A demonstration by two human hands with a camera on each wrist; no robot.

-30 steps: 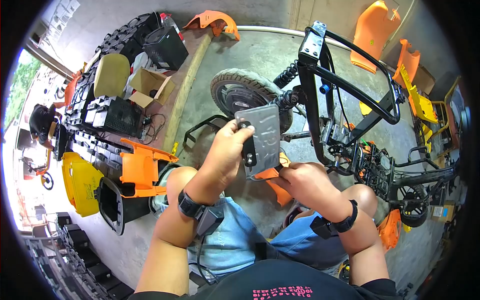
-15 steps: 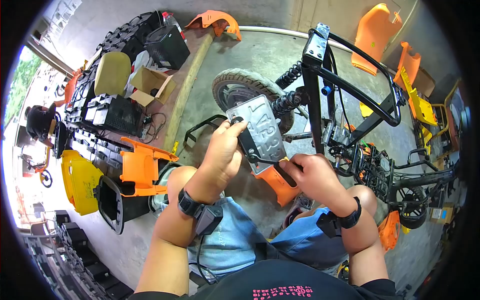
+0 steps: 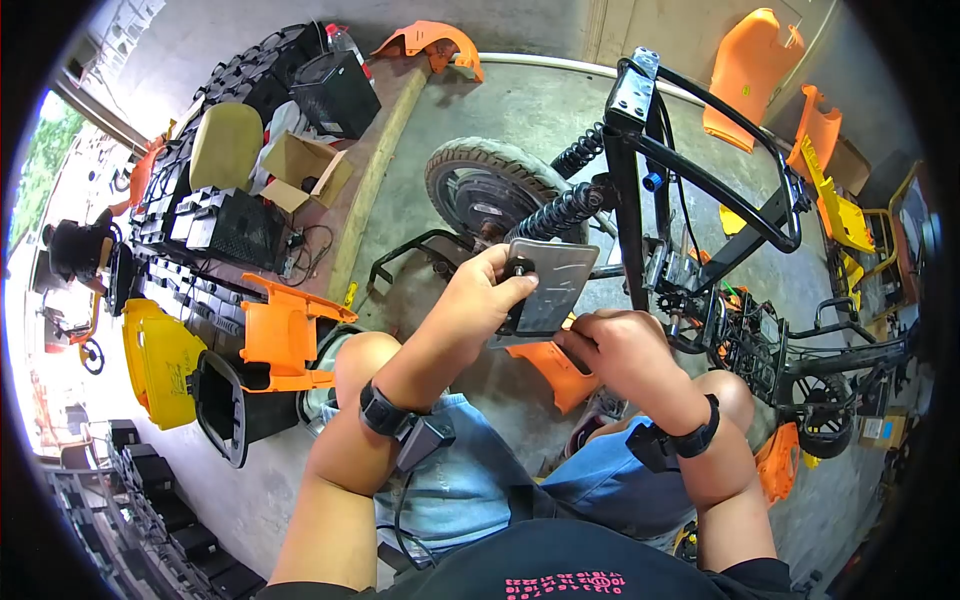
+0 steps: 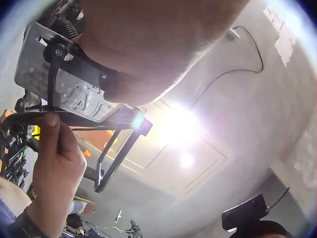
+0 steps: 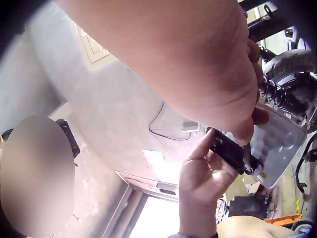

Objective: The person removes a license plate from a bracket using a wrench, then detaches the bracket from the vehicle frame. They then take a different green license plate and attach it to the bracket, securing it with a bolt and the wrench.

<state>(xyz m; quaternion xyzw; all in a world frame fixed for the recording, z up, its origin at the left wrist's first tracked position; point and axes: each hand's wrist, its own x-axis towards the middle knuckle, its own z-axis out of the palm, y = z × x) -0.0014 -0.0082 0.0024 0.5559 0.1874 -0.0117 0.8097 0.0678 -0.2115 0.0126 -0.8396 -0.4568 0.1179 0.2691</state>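
My left hand point(image 3: 475, 300) grips a metal licence plate point(image 3: 565, 285) with a black bracket point(image 5: 227, 152), thumb pressed near a bolt. Embossed characters show in reverse on the plate in the left wrist view. My right hand point(image 3: 620, 345) is at the plate's lower right. There its thumb and fingers pinch a slim dark wrench point(image 4: 51, 87), whose far end sits at a bolt point(image 4: 58, 50) on the bracket. In the head view the plate is tilted, and the wrench is mostly hidden behind it and the fingers.
A black motorcycle frame point(image 3: 625, 190) with a rear wheel point(image 3: 480, 185) stands ahead. An orange panel point(image 3: 555, 375) lies below the hands. Orange and yellow panels point(image 3: 160, 365), a cardboard box point(image 3: 303, 175) and black batteries point(image 3: 230, 230) are at left. Another person point(image 3: 80, 250) is at far left.
The plate first turned its embossed face toward the head camera, then tipped back to a steeper angle. Both hands keep hold, and the left hand has shifted right with the plate.
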